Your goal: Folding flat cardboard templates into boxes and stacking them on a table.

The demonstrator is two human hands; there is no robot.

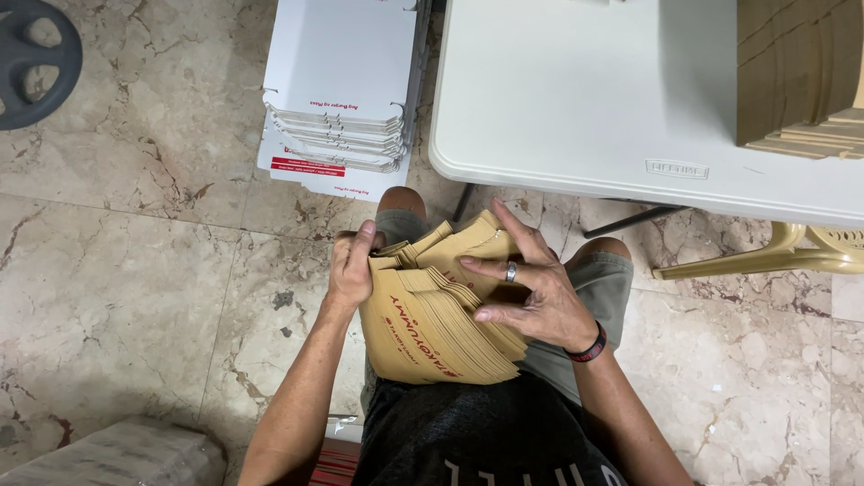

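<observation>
A thick stack of flat tan cardboard pieces with red print (430, 335) rests on my lap, fanned out along its edges. My left hand (351, 266) grips the stack's upper left corner, thumb on top. My right hand (531, 288), with a ring and a dark wristband, lies on the stack's right side with fingers spread, fingertips touching the top pieces. I am seated, wearing grey shorts and a dark shirt.
A white folding table (558, 117) stands ahead, with a pile of tan cardboard (801, 76) at its right end. A stack of flat white boxes (340, 99) sits on the marble floor at left. A beige plastic chair (783, 256) is at right, a wrapped bundle (117, 459) at lower left.
</observation>
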